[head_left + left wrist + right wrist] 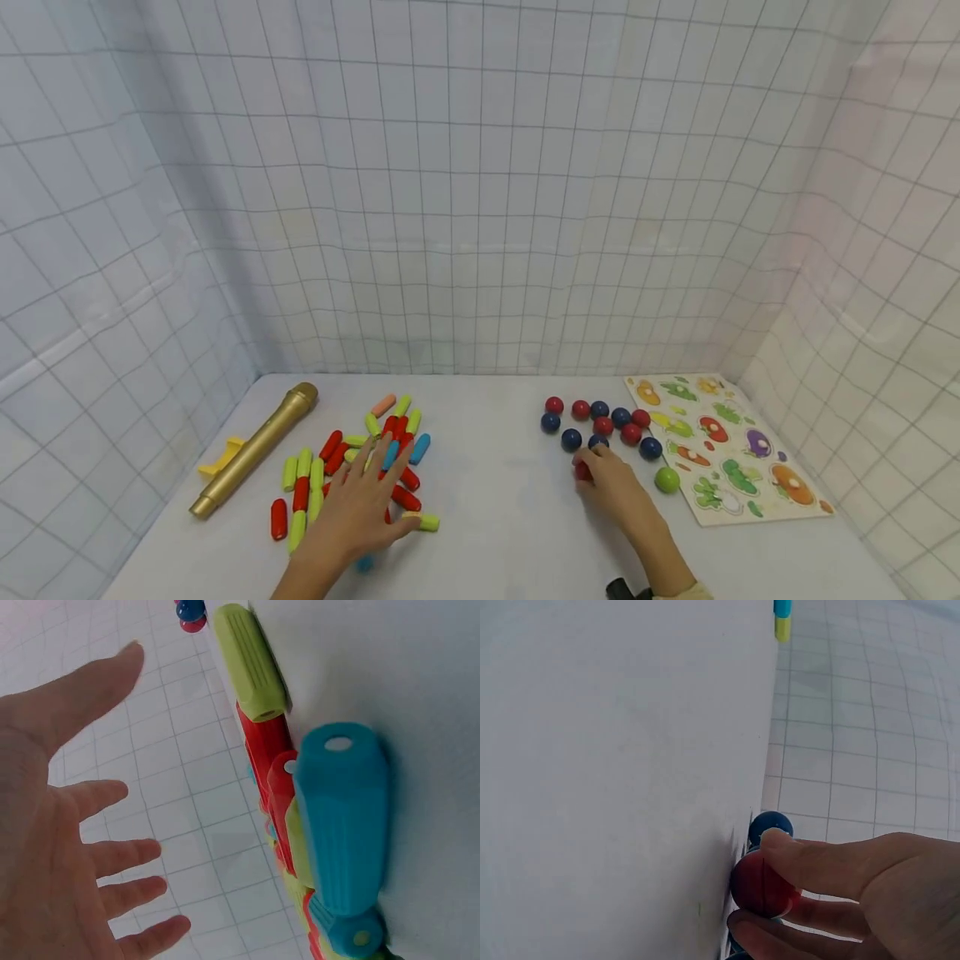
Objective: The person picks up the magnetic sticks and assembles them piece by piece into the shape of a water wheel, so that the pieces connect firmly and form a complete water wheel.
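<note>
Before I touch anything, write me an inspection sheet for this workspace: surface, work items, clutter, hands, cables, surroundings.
Surface: white table.
Work items: red ball in the right hand; loose red and blue balls just beyond it; coloured pieces scattered under and around the left hand.
Clutter: gold microphone and yellow item at far left; green ball beside a vegetable-picture board at right.
Hands: right pinches the red ball; left is spread above the pieces.
Cables: nothing seen.
Surroundings: white gridded sheeting behind and on both sides.
</note>
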